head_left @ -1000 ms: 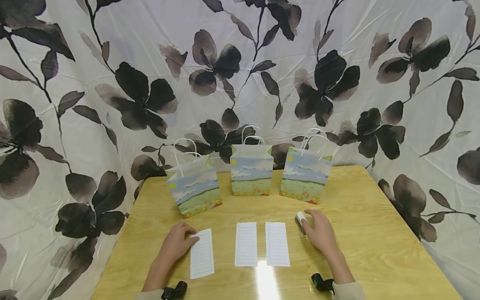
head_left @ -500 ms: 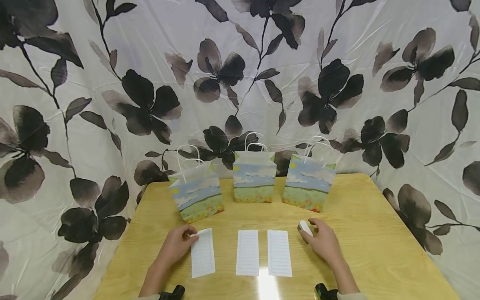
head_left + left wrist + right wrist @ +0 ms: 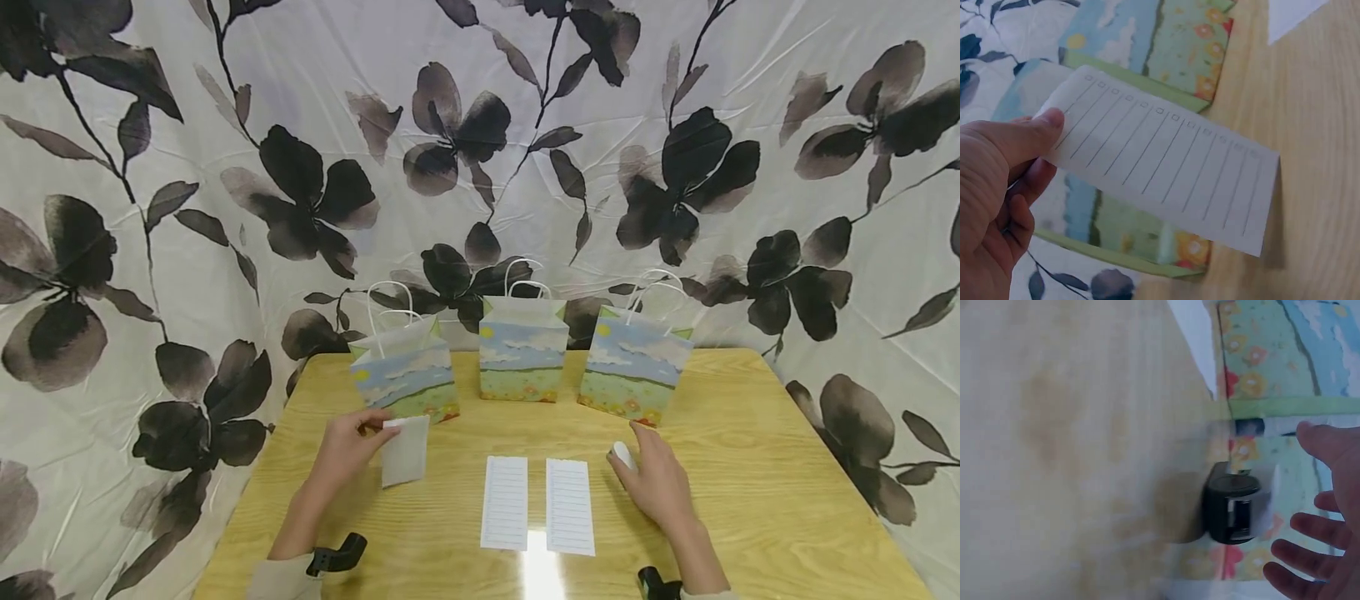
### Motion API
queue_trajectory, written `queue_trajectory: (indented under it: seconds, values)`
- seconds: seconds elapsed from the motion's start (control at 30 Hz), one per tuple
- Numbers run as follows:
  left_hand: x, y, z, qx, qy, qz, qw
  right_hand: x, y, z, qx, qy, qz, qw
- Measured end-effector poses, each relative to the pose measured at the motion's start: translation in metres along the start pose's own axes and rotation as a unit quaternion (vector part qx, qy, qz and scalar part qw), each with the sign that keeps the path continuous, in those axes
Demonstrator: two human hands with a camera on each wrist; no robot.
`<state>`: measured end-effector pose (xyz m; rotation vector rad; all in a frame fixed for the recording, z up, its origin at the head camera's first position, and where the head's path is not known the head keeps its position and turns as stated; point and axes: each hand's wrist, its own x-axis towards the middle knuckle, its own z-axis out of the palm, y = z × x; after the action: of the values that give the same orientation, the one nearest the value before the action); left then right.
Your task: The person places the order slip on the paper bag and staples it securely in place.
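Observation:
My left hand [image 3: 348,446] pinches the top end of a white checklist slip [image 3: 1166,156] between thumb and fingers. The slip is raised off the table; ruled lines and small checkboxes show on it in the left wrist view. My right hand [image 3: 660,479] is by a small black-and-white stapler [image 3: 1235,506], which looks white in the head view. In the right wrist view the fingers are spread and loosely bent, with a gap between the forefinger and the stapler. Two more checklist slips, a left one [image 3: 504,504] and a right one [image 3: 570,507], lie flat between the hands.
Three paper gift bags with white handles stand along the back of the wooden table [image 3: 750,483]: a left bag [image 3: 408,375], a middle bag [image 3: 522,362] and a right bag [image 3: 633,371]. Floral cloth [image 3: 315,83] hangs behind. The right wrist view is blurred.
The left slip has come up off the table, lifted toward the left bag by my left hand. The stapler has turned slightly beside my right hand. The head view has shifted a little.

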<state>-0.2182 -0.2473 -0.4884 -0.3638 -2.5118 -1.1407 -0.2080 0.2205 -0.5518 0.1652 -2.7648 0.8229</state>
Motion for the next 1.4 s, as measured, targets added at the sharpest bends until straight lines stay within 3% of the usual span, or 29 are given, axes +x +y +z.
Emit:
queue_trajectory:
  seconds: [0.2, 0.4, 0.63, 0.8, 1.07, 1.23, 1.4]
  values:
    - [0.017, 0.016, -0.012, 0.008, 0.025, 0.051, 0.9983, 0.016, -0.022, -0.009, -0.015, 0.022, -0.058, 0.998]
    - [0.028, 0.016, -0.021, 0.019, 0.072, 0.098, 0.9924, 0.045, -0.069, -0.009, 0.022, 0.017, -0.118, 0.9927]
    - [0.028, 0.018, -0.023, 0.031, 0.091, 0.107, 0.9896, 0.082, -0.147, -0.007, 0.085, -0.069, -0.207, 0.9723]
    - [0.036, 0.019, -0.02, 0.032, 0.106, 0.1, 0.9888, 0.117, -0.189, -0.008, 0.124, -0.117, -0.217, 0.9612]
    - [0.055, 0.018, -0.023, 0.017, 0.155, 0.149, 0.9765, 0.167, -0.233, 0.015, 0.146, -0.163, -0.211, 0.9528]
    - [0.061, 0.014, -0.018, -0.001, 0.187, 0.154, 0.9703, 0.178, -0.244, 0.028, 0.164, -0.203, -0.191, 0.9462]
    - [0.063, 0.011, -0.014, -0.009, 0.199, 0.147, 0.9688, 0.181, -0.252, 0.036, 0.198, -0.216, -0.19, 0.937]
